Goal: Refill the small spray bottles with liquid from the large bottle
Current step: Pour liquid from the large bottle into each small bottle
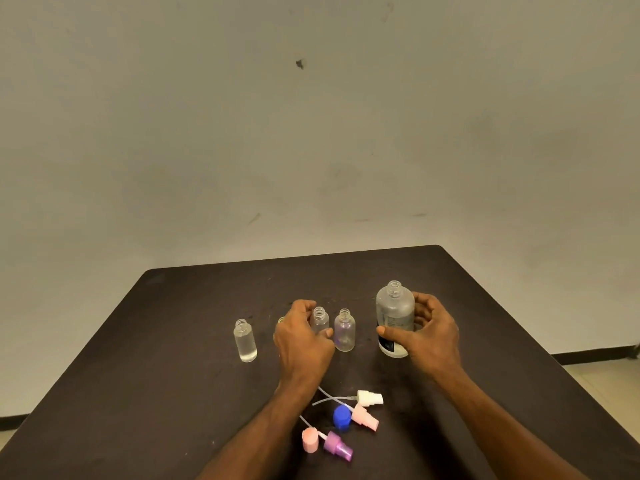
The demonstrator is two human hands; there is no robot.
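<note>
Right hand [427, 329] curls around the large uncapped clear plastic bottle [395, 318]; left hand [304, 336] pinches a small frosted bottle [320, 320]. Narrow neck invites spillage; the neighbouring bottle [345, 330] at 3 o'clock could topple.

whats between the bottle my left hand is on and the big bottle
One small open bottle, purple-tinted, stands upright between the small bottle held by the left hand and the large bottle in the right hand, head view.

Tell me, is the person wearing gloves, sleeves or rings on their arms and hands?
No. Both forearms are bare right down to the bottom edge of the picture, with no sleeves showing. The left hand and the right hand have no gloves, and no rings, watch or bracelets can be seen.
</note>
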